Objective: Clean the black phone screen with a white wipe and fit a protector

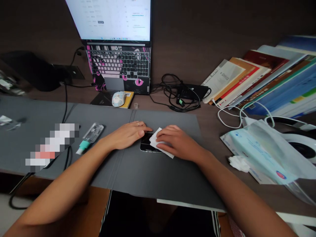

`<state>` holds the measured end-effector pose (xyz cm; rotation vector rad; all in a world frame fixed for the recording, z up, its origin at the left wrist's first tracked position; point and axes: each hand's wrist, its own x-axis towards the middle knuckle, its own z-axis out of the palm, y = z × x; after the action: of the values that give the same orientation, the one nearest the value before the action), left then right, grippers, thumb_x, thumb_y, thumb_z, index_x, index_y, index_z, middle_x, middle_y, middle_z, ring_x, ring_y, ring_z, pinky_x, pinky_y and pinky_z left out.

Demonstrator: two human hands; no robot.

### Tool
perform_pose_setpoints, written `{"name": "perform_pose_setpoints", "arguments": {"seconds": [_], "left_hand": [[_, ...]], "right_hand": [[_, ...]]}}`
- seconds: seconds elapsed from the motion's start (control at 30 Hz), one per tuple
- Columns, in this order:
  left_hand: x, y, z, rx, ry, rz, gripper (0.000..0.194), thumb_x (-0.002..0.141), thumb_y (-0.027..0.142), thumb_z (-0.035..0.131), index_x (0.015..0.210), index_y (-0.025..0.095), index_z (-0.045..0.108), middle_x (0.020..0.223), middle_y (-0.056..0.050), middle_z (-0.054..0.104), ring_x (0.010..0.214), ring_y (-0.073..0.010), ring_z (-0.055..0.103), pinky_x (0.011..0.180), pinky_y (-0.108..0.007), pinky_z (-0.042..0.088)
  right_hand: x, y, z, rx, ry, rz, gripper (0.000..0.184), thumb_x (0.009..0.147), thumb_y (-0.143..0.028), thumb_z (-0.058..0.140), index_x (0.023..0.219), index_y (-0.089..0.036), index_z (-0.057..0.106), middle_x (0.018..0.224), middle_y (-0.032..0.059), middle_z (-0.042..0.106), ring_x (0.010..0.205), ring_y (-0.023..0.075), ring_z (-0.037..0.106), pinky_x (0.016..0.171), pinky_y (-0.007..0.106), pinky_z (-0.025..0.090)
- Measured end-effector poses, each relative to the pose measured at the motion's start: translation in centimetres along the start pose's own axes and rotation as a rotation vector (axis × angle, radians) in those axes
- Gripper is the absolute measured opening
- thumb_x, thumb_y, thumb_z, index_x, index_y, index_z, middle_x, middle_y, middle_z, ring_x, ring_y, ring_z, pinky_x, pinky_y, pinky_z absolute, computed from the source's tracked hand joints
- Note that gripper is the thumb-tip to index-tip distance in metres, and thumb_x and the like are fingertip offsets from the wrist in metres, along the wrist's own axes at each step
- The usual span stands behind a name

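A dark phone (146, 144) lies flat on the grey mat (138, 171) in the middle of the desk. My left hand (127, 134) rests on the phone's left end, fingers curled down over it, a ring on one finger. My right hand (176, 142) presses a white wipe (156, 142) onto the phone's screen, fingers bent and held together on the cloth. Most of the phone is hidden under both hands and the wipe.
A small clear spray bottle (90, 136) with a teal cap lies left of my hands. An open laptop (118, 62) stands behind, with a mouse (118, 98), tangled cables (179, 93), stacked books (261, 79), a tissue pack (261, 154) and a crumpled tissue (239, 163) around.
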<state>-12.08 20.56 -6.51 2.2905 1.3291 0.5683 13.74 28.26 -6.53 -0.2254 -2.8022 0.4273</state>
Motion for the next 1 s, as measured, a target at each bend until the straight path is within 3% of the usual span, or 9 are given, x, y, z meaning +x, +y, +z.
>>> {"name": "perform_pose_setpoints", "arguments": {"seconds": [0.23,0.37,0.47,0.53,0.7,0.87,0.93,1.0], "left_hand": [[-0.1,0.1,-0.1,0.019,0.011,0.010,0.091,0.097,0.074,0.001,0.136,0.016,0.060,0.115,-0.014,0.064,0.106,-0.0253,0.060,0.097,-0.043,0.047],[-0.1,0.2,-0.3,0.023,0.002,-0.002,0.091,0.097,0.074,0.001,0.137,0.017,0.059,0.113,-0.013,0.064,0.107,-0.0258,0.061,0.098,-0.044,0.047],[-0.1,0.2,-0.2,0.033,-0.007,-0.017,0.094,0.096,0.075,0.000,0.137,0.014,0.059,0.112,-0.015,0.064,0.106,-0.0274,0.061,0.097,-0.047,0.048],[-0.1,0.1,-0.1,0.035,-0.007,-0.012,0.094,0.096,0.075,0.001,0.137,0.014,0.059,0.114,-0.015,0.064,0.106,-0.0278,0.061,0.097,-0.047,0.048],[-0.1,0.1,-0.1,0.023,0.029,0.021,0.086,0.099,0.072,0.004,0.137,0.019,0.060,0.117,-0.013,0.066,0.108,-0.0257,0.061,0.097,-0.044,0.048],[-0.1,0.1,-0.2,0.027,0.003,-0.009,0.092,0.097,0.074,0.001,0.138,0.016,0.059,0.114,-0.014,0.065,0.105,-0.0265,0.061,0.095,-0.046,0.049],[-0.1,0.1,-0.2,0.037,0.000,-0.013,0.094,0.096,0.075,0.000,0.138,0.014,0.059,0.114,-0.015,0.064,0.106,-0.0273,0.061,0.096,-0.047,0.048],[-0.1,0.1,-0.1,0.044,0.004,-0.007,0.094,0.096,0.075,0.000,0.137,0.014,0.060,0.114,-0.015,0.064,0.107,-0.0279,0.061,0.096,-0.047,0.048]], "right_hand": [[0.9,-1.1,1.0,-0.049,-0.058,-0.033,0.031,0.104,-0.027,0.050,0.132,-0.019,0.062,0.135,0.0109,0.063,0.131,0.0229,0.053,0.110,0.045,0.040],[0.4,-0.6,0.6,-0.056,-0.044,-0.022,0.031,0.107,-0.022,0.042,0.125,-0.021,0.067,0.132,0.0085,0.066,0.124,0.0207,0.058,0.108,0.045,0.041],[0.1,-0.3,0.5,-0.072,-0.017,0.017,0.029,0.106,-0.029,0.047,0.122,-0.020,0.069,0.127,0.0090,0.068,0.118,0.0214,0.061,0.106,0.045,0.043],[0.2,-0.6,0.7,-0.072,-0.028,0.025,0.032,0.105,-0.036,0.050,0.128,-0.020,0.066,0.132,0.0105,0.065,0.123,0.0230,0.057,0.108,0.045,0.043],[0.9,-1.6,1.2,-0.044,-0.082,-0.036,0.062,0.099,-0.057,0.054,0.143,-0.013,0.053,0.144,0.0178,0.053,0.139,0.0286,0.043,0.115,0.049,0.037],[0.3,-1.1,0.0,-0.045,-0.056,-0.019,0.040,0.104,-0.049,0.049,0.118,-0.017,0.069,0.124,0.0099,0.067,0.118,0.0229,0.059,0.110,0.046,0.037],[0.0,-0.9,-0.2,-0.053,-0.031,0.008,0.039,0.106,-0.046,0.047,0.107,-0.017,0.072,0.114,0.0076,0.070,0.107,0.0209,0.062,0.105,0.043,0.041],[0.2,-0.9,0.0,-0.063,-0.025,0.012,0.040,0.106,-0.046,0.047,0.109,-0.016,0.072,0.114,0.0082,0.070,0.106,0.0211,0.062,0.103,0.042,0.042]]}}
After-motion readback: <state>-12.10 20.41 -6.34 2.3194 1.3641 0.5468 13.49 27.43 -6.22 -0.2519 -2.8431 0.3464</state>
